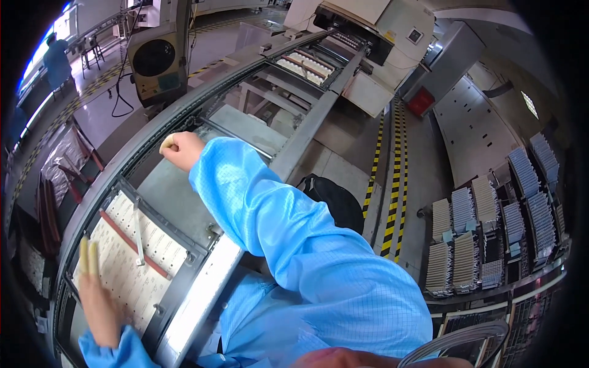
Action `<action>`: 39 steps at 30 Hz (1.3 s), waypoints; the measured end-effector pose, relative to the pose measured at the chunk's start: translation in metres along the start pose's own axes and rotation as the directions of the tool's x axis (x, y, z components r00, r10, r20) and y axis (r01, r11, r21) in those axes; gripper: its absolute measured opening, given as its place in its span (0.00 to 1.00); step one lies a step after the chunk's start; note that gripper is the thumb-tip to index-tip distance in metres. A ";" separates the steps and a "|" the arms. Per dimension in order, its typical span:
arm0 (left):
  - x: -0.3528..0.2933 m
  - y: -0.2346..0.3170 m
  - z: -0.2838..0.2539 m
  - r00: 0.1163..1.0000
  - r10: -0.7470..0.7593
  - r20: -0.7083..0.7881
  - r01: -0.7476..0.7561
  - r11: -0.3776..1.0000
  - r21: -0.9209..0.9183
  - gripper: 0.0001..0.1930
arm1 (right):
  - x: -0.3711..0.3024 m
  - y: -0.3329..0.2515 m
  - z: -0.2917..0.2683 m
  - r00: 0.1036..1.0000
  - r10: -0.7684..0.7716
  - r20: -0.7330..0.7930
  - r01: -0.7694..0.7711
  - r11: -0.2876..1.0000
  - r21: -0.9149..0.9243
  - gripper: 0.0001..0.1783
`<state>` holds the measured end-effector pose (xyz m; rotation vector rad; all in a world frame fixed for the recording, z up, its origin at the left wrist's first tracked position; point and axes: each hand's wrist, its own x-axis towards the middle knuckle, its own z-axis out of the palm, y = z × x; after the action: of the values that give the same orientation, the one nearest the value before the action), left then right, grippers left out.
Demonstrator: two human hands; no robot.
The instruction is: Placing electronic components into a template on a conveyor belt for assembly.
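Note:
My left hand (100,303) lies stretched out along the left side of a pale printed panel (147,236), two fingers in yellowish finger cots reaching forward. The panel sits in a dark carrier frame (178,227) on the conveyor. A reddish-brown bar (132,240) crosses it, and a thin whitish strip (138,236) lies over that bar. Farther up the line, my right hand (182,151) is closed above the conveyor's far-left rail, its thumb and finger curled together. Whatever they may hold is hidden. Blue sleeves cover both arms.
The conveyor's near rail (199,300) runs up toward a large machine (383,37). Another carrier with pale pieces (305,66) stands on the line there. Racks of stacked strips (466,260) are at the right. A person in blue (57,61) is far left.

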<state>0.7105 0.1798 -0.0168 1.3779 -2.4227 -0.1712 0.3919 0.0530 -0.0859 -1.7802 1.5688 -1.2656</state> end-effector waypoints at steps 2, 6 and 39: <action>-0.014 -0.024 -0.004 0.989 0.045 -0.138 -0.019 0.984 0.179 0.38 | 0.000 0.008 0.002 0.999 -0.050 0.012 0.051 0.996 -0.069 0.08; -0.074 -0.167 -0.001 0.925 -0.325 -0.196 0.308 0.944 -0.115 0.16 | -0.003 0.005 0.019 0.988 -0.044 0.150 0.063 0.990 -0.123 0.10; -0.089 -0.149 0.099 0.875 -0.483 -0.035 0.474 0.868 -0.146 0.10 | -0.023 -0.002 0.002 0.999 0.019 0.033 -0.011 0.974 -0.228 0.09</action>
<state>0.8374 0.1717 -0.1703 1.8625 -1.9264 -0.3915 0.3960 0.0747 -0.0925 -1.9128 1.7642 -1.0771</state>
